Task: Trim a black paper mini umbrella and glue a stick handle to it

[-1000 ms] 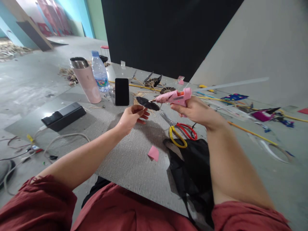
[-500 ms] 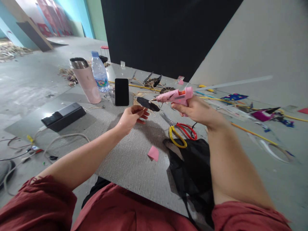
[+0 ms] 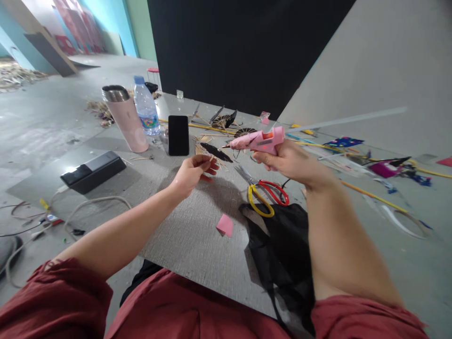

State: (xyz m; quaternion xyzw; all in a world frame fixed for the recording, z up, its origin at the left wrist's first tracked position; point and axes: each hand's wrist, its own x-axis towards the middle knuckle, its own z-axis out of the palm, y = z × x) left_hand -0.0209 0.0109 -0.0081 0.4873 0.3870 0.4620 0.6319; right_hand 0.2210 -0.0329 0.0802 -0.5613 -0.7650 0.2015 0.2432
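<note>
My left hand (image 3: 196, 172) is closed in a pinch on a thin wooden stick (image 3: 212, 159). A dark, narrow-looking piece (image 3: 219, 153) is at the stick's upper end, turned almost edge-on. My right hand (image 3: 287, 160) is wrapped round the handle of a pink glue gun (image 3: 261, 140). The gun points left, its nozzle close to the dark piece; whether they touch I cannot tell. Behind the hands lie thin sticks (image 3: 208, 138) and more dark pieces with sticks (image 3: 226, 120).
Scissors (image 3: 263, 197) and a black cloth (image 3: 282, 245) lie right of centre, a pink paper (image 3: 225, 225) nearer me. A phone (image 3: 178, 135), bottle (image 3: 145, 108), pink tumbler (image 3: 126, 120) and dark device (image 3: 93, 172) stand or lie left. Strips and yellow rods (image 3: 374, 197) spread right.
The dark piece has turned from showing its broad face to nearly edge-on. My right hand and the glue gun have barely shifted.
</note>
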